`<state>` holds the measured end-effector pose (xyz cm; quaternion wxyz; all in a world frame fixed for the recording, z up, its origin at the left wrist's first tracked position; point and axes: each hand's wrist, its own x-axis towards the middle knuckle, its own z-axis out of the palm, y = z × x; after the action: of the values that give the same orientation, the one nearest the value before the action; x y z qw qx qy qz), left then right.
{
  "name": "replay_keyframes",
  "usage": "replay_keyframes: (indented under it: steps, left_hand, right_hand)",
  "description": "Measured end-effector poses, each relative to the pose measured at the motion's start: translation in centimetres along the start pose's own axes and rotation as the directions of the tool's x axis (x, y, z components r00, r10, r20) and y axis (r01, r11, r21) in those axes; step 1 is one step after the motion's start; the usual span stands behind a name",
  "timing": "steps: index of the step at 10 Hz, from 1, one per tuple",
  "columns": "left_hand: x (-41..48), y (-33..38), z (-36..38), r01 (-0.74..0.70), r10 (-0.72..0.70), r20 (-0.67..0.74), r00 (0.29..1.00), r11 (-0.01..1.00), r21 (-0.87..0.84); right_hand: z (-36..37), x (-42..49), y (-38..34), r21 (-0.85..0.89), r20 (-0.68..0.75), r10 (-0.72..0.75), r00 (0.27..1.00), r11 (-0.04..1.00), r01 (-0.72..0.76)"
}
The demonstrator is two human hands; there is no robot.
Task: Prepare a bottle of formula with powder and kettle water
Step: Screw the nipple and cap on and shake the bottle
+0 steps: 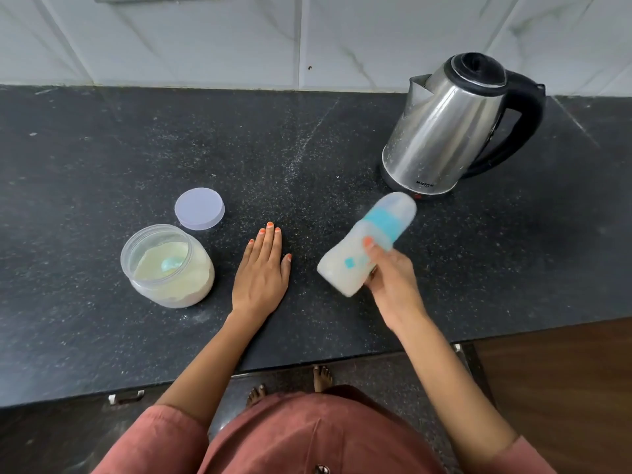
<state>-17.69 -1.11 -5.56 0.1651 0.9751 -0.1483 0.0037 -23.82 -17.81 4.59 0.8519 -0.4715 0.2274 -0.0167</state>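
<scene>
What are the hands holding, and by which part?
The right hand grips the baby bottle round its body, below the blue collar. The left hand lies flat on the counter, holding nothing.

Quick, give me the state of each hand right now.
Left hand: open, fingers straight, resting flat on the counter.
Right hand: fingers curled round the capped baby bottle, holding it tilted above the counter.

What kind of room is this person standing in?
Probably a home kitchen: a steel electric kettle stands on a dark stone countertop below a tiled wall, and an open jar of powder sits there too.
</scene>
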Motion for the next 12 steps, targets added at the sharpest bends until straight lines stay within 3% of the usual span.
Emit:
replay_keyframes:
  steps: [1,2,3,4,5,6,7,8,9,10,11,12]
  left_hand:
    - [-0.1,0.0,0.0,-0.002,0.002,-0.002,1.000,1.000,0.004]
    - [0.0,-0.1,0.0,0.000,0.000,0.008,1.000,1.000,0.006]
    - [0.0,-0.1,0.1,0.005,-0.005,0.009,1.000,1.000,0.002]
    - [0.0,-0.2,0.2,0.001,-0.001,0.002,1.000,1.000,0.007]
    - [0.0,-0.2,0.4,-0.009,0.009,0.001,1.000,1.000,0.024]
    - [0.1,-0.2,0.4,-0.006,0.005,0.008,1.000,1.000,0.030]
    - [0.1,-0.1,0.3,-0.001,0.001,0.008,1.000,1.000,0.025]
    - [0.0,-0.2,0.3,0.001,-0.001,0.006,1.000,1.000,0.024]
    - [0.0,-0.2,0.3,-0.004,0.004,0.006,1.000,1.000,0.028]
    - [0.1,-0.2,0.3,-0.002,0.002,0.014,1.000,0.999,0.034]
    - [0.0,-0.2,0.4,-0.002,0.001,0.007,1.000,1.000,0.028]
    - [0.1,-0.2,0.5,-0.002,0.002,0.005,1.000,0.999,0.032]
  right_hand:
    - [0.0,1.0,-0.2,0.208,-0.091,-0.022,0.996,0.977,0.040]
    - [0.1,-0.8,0.7,-0.178,0.070,0.019,0.997,0.984,-0.007]
    - [-0.4,-1.0,0.4,-0.237,0.092,0.005,0.996,0.971,0.017]
    - [-0.4,0.7,-0.6,0.159,-0.100,-0.035,0.994,0.986,0.050]
    - [-0.5,0.3,0.2,0.075,-0.082,-0.027,0.996,0.997,0.033]
    - [-0.8,-1.6,0.9,-0.295,0.106,0.061,0.992,0.955,-0.027]
    - [-1.0,-0.6,0.0,-0.088,0.017,0.015,1.000,0.996,-0.014]
    - [-0.8,0.7,-0.4,0.230,-0.138,-0.026,0.990,0.972,0.058]
    - [-0.6,-0.9,1.0,-0.065,-0.012,-0.006,1.000,0.998,0.005]
    - [-0.8,-2.0,1.3,-0.253,0.101,0.039,0.994,0.967,-0.012]
    - [-0.9,-0.2,0.2,0.131,-0.072,0.004,0.997,0.991,0.006]
    - [-0.7,-0.1,-0.1,0.124,-0.076,-0.055,0.996,0.990,0.065]
